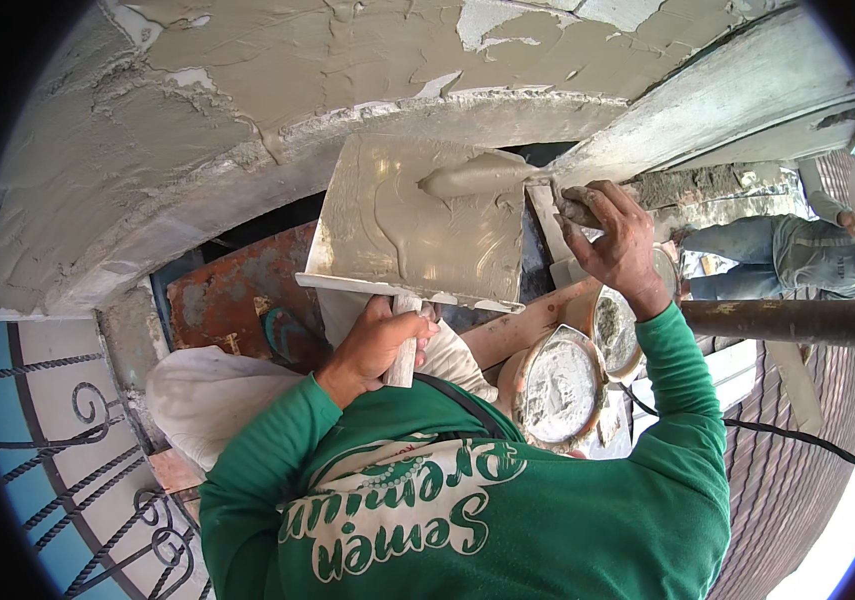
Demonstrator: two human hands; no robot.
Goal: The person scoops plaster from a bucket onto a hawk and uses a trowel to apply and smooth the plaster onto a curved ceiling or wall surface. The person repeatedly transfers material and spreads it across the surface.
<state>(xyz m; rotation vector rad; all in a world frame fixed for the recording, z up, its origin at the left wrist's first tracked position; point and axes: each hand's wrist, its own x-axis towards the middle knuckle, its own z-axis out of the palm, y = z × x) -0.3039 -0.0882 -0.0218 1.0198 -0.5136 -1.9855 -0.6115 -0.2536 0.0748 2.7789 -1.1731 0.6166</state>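
My left hand (379,345) is wrapped round the pale wooden handle (403,350) of a plasterer's hawk (397,290), held up in front of my chest. A thin film of wet grey mortar (377,200) covers its flat plate, and a raised lip runs along the near edge. My right hand (609,240) has its fingers closed on the handle of a small trowel (472,176). The mortar-coated trowel blade lies over the far right part of the hawk, pointing left. Part of the trowel handle is hidden by my fingers.
Freshly plastered wall (197,150) rises ahead, above a ledge. Two round buckets (515,395) with pale and grey material stand right of my lap. A pole (792,322), black cable (817,438) and tiled roof (777,500) lie right, near another person (817,255). Twisted ironwork (77,440) stands left.
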